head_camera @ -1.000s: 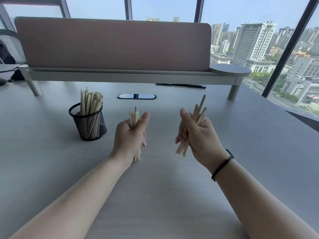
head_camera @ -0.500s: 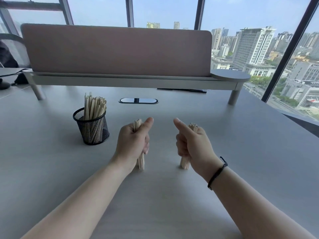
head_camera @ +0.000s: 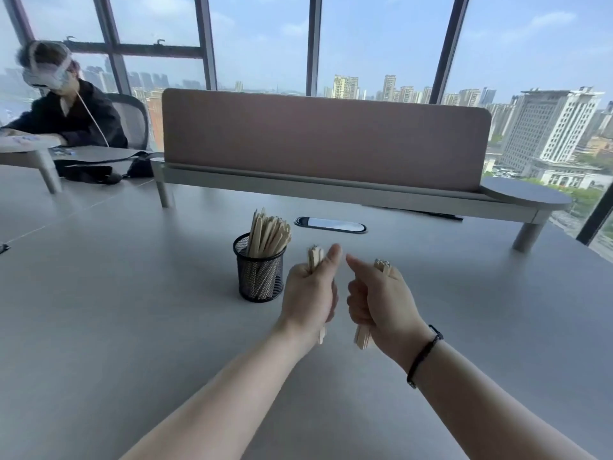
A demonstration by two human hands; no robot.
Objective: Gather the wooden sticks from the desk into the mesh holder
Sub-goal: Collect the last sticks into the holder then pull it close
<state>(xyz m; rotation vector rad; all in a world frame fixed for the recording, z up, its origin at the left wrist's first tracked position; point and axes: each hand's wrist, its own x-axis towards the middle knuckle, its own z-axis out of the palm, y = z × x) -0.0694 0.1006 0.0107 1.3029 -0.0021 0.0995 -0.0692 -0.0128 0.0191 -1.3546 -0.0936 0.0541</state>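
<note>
Closest to you, your two forearms reach out over the grey counter (head_camera: pixel 132 327), and a dark cord bracelet (head_camera: pixel 424 355) circles your right wrist. Your left hand (head_camera: pixel 310 295) is clenched around a bundle of wooden sticks (head_camera: pixel 314 257), held roughly upright, tips showing above the fist and a short end showing below it. Your right hand (head_camera: pixel 381 300) is clenched on a second bundle (head_camera: pixel 383 265), its lower ends poking out under the palm. Both thumbs are raised and nearly meet; the fists sit just beside each other with a narrow gap.

Just left of your left hand, and slightly beyond it, stands the black mesh holder (head_camera: pixel 260 277), upright, already carrying a leaning sheaf of standing sticks (head_camera: pixel 268 234). Nothing lies between your left hand and its rim.

Beyond both hands an oval cable port (head_camera: pixel 330 225) is set flush in the counter. Farther back, a low shelf (head_camera: pixel 331 190) on short legs spans the width, topped by a pinkish divider panel (head_camera: pixel 325 137), closing off the far edge. Open counter runs to the right of your right hand and to the left of the holder.

Far off to the left, another person (head_camera: pixel 66 111) sits at a neighbouring desk wearing a headset. Tall windows behind show city towers.
</note>
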